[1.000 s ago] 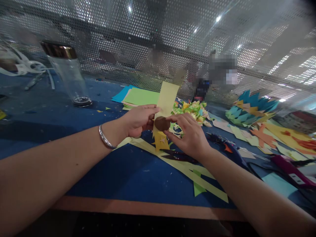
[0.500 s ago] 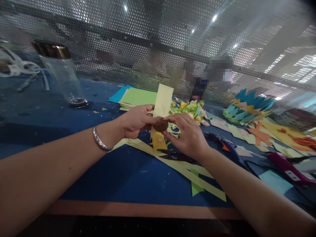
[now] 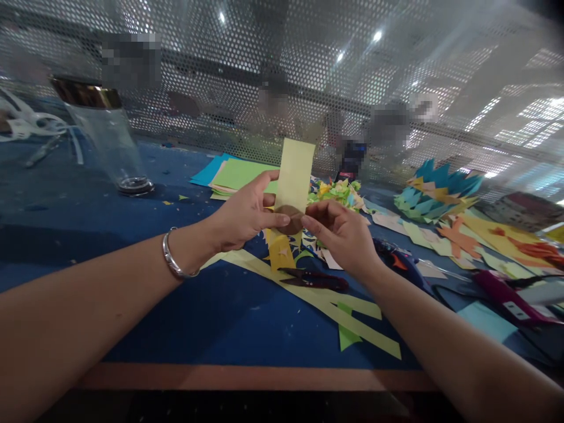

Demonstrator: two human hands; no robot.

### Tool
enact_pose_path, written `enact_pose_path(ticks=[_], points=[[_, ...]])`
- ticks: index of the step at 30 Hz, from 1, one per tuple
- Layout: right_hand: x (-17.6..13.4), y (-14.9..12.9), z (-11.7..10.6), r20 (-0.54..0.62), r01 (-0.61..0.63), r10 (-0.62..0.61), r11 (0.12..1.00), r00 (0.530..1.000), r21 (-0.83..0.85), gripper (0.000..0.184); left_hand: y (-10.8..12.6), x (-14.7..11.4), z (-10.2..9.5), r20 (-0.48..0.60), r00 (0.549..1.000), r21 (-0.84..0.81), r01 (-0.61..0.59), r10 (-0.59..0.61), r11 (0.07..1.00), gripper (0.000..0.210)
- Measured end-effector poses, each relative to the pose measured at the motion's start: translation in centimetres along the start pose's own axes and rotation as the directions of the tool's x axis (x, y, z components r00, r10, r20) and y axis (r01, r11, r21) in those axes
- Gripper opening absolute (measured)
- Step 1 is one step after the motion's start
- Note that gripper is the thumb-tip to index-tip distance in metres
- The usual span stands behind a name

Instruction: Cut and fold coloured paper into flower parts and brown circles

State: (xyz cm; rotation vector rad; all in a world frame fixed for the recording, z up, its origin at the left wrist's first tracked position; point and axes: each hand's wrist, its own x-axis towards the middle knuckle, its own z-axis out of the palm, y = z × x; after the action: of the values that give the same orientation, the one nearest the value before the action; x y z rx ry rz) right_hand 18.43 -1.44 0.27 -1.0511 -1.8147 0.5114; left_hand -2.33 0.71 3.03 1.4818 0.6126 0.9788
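A pale yellow paper strip (image 3: 295, 170) stands upright above the table, its lower part between my hands. My left hand (image 3: 247, 214) grips it from the left, thumb in front and fingers behind. At its lower right edge, my right hand (image 3: 341, 232) pinches the paper between thumb and bent fingers. A brownish rounded patch shows low on the strip; I cannot tell whether it is shadow. Just below lie a yellow paper piece (image 3: 281, 249), dark thread snips (image 3: 315, 279) and long pale yellow strips (image 3: 370, 335).
Behind my hands are stacked coloured sheets (image 3: 244, 176) and a heap of paper scraps (image 3: 341, 194). A glass bottle (image 3: 106, 138) stands left. To the right are a blue glue gun (image 3: 408, 267), a purple power strip (image 3: 506, 296) and a zigzag-edged paper ring (image 3: 436, 191).
The strip has risen slightly and shows more of its face. My right hand has shifted a little right and down, uncovering more of the thread snips.
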Motion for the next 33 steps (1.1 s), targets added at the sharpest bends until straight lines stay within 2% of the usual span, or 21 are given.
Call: enact_pose_path(ticks=[3, 6, 8, 11, 13, 16, 18, 20, 21, 22, 24, 25, 26, 28, 33], points=[[0.1, 0.1, 0.0, 0.067, -0.057, 0.052, 0.996, 0.996, 0.066, 0.026, -0.2, -0.1, 0.3, -0.028, 0.998, 0.027, -0.057, 0.058, 0.998, 0.085], [0.0, -0.3, -0.1, 0.066, -0.055, 0.05, 0.995, 0.997, 0.081, 0.024, -0.4, -0.1, 0.6, -0.09, 0.995, 0.012, -0.052, 0.053, 0.999, 0.082], [0.0, -0.6, -0.1, 0.057, -0.034, 0.03, 0.996, 0.998, 0.077, 0.023, -0.6, 0.0, 0.7, -0.114, 0.992, -0.045, 0.043, -0.048, 0.998, 0.065], [0.0, -0.8, 0.0, 0.057, -0.03, 0.026, 0.997, 0.998, 0.071, 0.023, -0.7, 0.0, 0.8, -0.083, 0.966, -0.08, 0.237, -0.243, 0.968, 0.029], [0.0, -0.7, 0.0, 0.057, -0.039, 0.035, 0.997, 0.998, 0.066, 0.022, -0.8, 0.0, 0.8, -0.071, 0.957, -0.066, 0.275, -0.28, 0.959, 0.017], [0.2, -0.4, -0.5, 0.051, -0.037, 0.036, 0.999, 0.998, 0.026, 0.022, -0.9, 0.1, 0.6, -0.128, 0.973, -0.036, 0.188, -0.191, 0.982, 0.017], [0.3, -0.2, -1.2, 0.064, -0.025, 0.03, 0.997, 0.997, -0.071, 0.021, -0.9, 0.3, 0.2, -0.187, 0.975, 0.013, 0.123, -0.118, 0.992, 0.02], [0.3, -0.3, -2.0, 0.16, -0.019, 0.054, 0.976, 0.986, -0.215, 0.02, -0.8, 0.4, -0.1, -0.249, 0.966, 0.074, 0.094, -0.073, 0.993, 0.02], [0.2, -0.4, -2.4, 0.244, -0.015, 0.086, 0.961, 0.966, -0.277, 0.021, -0.8, 0.5, -0.3, -0.278, 0.959, 0.1, 0.091, -0.06, 0.991, 0.019], [0.2, -0.6, -2.8, 0.352, -0.009, 0.128, 0.947, 0.927, -0.321, 0.022, -0.7, 0.5, -0.4, -0.303, 0.952, 0.12, 0.092, -0.052, 0.989, 0.018], [0.0, -1.2, -3.3, 0.544, -0.002, 0.217, 0.93, 0.811, -0.368, 0.024, -0.7, 0.6, -0.5, -0.335, 0.941, 0.131, 0.098, -0.049, 0.987, 0.017], [-0.1, -1.5, -3.4, 0.612, -0.001, 0.255, 0.923, 0.748, -0.384, 0.026, -0.7, 0.7, -0.5, -0.34, 0.939, 0.124, 0.099, -0.051, 0.987, 0.017], [-0.2, -1.8, -3.5, 0.652, 0.007, 0.278, 0.917, 0.706, -0.4, 0.029, -0.8, 0.7, -0.5, -0.339, 0.939, 0.112, 0.096, -0.053, 0.989, 0.017], [-0.5, -2.4, -3.4, 0.68, 0.042, 0.291, 0.903, 0.673, -0.428, 0.03, -1.0, 0.7, -0.5, -0.324, 0.945, 0.09, 0.084, -0.051, 0.992, 0.018], [-0.7, -2.8, -3.1, 0.701, 0.085, 0.272, 0.899, 0.659, -0.429, 0.019, -1.4, 0.7, -0.3, -0.293, 0.953, 0.022, 0.09, -0.079, 0.996, 0.017]])
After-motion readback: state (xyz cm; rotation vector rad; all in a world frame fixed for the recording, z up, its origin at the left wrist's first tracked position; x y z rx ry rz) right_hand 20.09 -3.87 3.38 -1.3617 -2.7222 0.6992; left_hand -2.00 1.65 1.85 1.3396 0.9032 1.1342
